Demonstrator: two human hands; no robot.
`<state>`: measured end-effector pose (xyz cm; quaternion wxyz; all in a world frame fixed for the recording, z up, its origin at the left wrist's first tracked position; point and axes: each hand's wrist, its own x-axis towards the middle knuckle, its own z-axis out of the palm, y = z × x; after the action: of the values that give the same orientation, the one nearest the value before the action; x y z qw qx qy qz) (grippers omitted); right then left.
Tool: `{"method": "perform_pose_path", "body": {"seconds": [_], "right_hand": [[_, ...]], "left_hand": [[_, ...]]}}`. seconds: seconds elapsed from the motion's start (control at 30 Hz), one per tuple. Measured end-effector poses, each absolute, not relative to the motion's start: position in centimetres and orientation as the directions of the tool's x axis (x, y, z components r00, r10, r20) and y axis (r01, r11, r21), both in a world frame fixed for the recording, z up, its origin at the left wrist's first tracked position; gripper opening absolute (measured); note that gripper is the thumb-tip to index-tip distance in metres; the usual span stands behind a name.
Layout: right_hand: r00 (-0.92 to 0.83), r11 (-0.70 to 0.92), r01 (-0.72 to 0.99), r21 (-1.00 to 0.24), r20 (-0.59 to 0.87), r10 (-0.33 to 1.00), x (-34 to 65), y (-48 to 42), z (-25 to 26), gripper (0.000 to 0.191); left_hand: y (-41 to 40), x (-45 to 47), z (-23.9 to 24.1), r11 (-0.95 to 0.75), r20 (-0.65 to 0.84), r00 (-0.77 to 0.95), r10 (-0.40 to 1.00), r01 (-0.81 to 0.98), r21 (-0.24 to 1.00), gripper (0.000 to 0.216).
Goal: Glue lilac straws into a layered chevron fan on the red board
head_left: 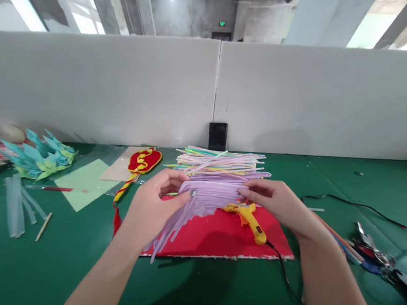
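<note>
Bare forearms (110,267) flank a red board (196,243), above which a lilac piece of layered stems (209,197) is held between two hands. The left hand (159,198) pinches its left end, thumb in front; the right hand (273,198) grips its upper right corner between thumb and fingertips. A yellow glue gun (253,224) lies on the board's right half, pastel stems (220,162) beyond.

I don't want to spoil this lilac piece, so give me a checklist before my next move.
1. Left hand pinching the lilac strips: ok.
2. Right hand pinching their other end: ok.
3. Lilac strips level at lower left: not ok, ends staggered.
4. Glue gun lying on the red board: ok.
5. Glue gun heated: cannot tell.
6. Pastel strips nearby: ok, piled just beyond the lilac ones.
</note>
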<state>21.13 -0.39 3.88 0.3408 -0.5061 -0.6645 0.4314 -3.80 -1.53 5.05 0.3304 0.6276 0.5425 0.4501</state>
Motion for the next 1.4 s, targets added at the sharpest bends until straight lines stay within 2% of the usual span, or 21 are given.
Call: {"method": "perform_pose_path", "body": {"seconds": [0.33, 0.73, 0.97, 1.27, 1.4], "right_hand": [[-0.182, 0.181, 0.411, -0.894, 0.114, 0.977, 20.5, -0.5, 4.0, 0.029], [-0.204, 0.137, 0.457, -0.879, 0.047, 0.978, 20.3, -0.4, 3.7, 0.031], [-0.268, 0.108, 0.398, -0.911, -0.003, 0.963, 20.5, -0.3, 3.8, 0.028], [-0.224, 0.088, 0.406, -0.909, -0.005, 0.975, 20.8, 0.5, 2.7, 0.032], [-0.205, 0.064, 0.383, -0.922, -0.018, 0.979, 20.9, 0.8, 2.3, 0.031]], "left_hand": [[-1.4, -3.9, 4.9, -0.186, 0.193, 0.019, 0.981, 0.376, 0.908, 0.019], [-1.6, -3.6, 5.2, -0.176, 0.183, 0.02, 0.983, 0.404, 0.898, 0.018], [-1.7, -3.1, 4.7, -0.159, 0.147, 0.061, 0.987, 0.374, 0.914, 0.019], [-1.0, -3.1, 3.9, -0.105, 0.088, 0.067, 0.994, 0.323, 0.94, 0.02], [-0.8, -3.2, 4.0, -0.095, 0.089, 0.034, 0.995, 0.371, 0.924, 0.015]]}}
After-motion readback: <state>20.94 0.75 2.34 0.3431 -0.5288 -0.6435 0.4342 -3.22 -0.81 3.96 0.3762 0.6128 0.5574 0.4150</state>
